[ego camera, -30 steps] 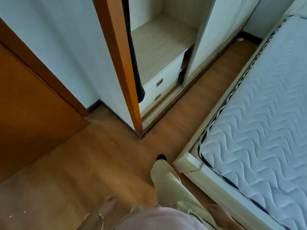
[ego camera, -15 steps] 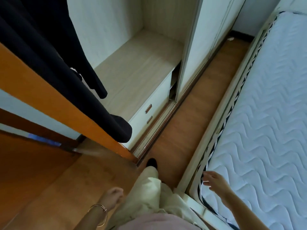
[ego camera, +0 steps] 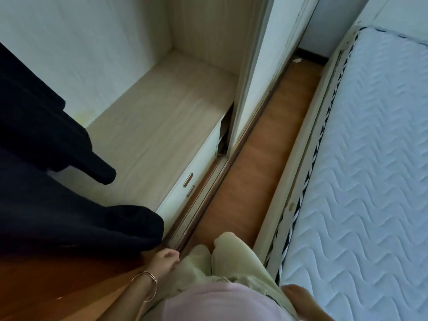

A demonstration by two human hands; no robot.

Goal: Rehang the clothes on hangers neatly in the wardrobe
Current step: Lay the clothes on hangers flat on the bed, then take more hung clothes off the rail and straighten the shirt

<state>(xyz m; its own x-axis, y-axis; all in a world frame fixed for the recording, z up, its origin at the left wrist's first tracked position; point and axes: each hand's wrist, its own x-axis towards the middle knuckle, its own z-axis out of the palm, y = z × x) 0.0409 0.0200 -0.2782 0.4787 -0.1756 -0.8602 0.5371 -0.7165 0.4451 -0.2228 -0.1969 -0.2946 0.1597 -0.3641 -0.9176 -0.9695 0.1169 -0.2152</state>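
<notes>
Dark, near-black garments (ego camera: 53,212) hang at the left inside the open wardrobe, and a sleeve end (ego camera: 102,174) dangles over the pale wood shelf (ego camera: 162,107). No hangers show in this view. My left hand (ego camera: 165,257), with a thin bangle on the wrist, hangs beside my leg just below the hem of the dark cloth. Its fingers are loosely curled and hold nothing. Only part of my right hand (ego camera: 298,297) shows at the bottom, beside the bed, and its fingers are hidden.
Below the shelf are white drawers (ego camera: 185,186) with small handles. A sliding wardrobe door (ego camera: 254,66) stands to the right of the opening. A narrow strip of wooden floor (ego camera: 254,163) runs between the wardrobe and a bed with a white quilted mattress (ego camera: 370,170).
I have stepped closer to the wardrobe, and the dark garments now fill the left side. My right hand has dropped from the mattress edge to my side. My left hand stays low.
</notes>
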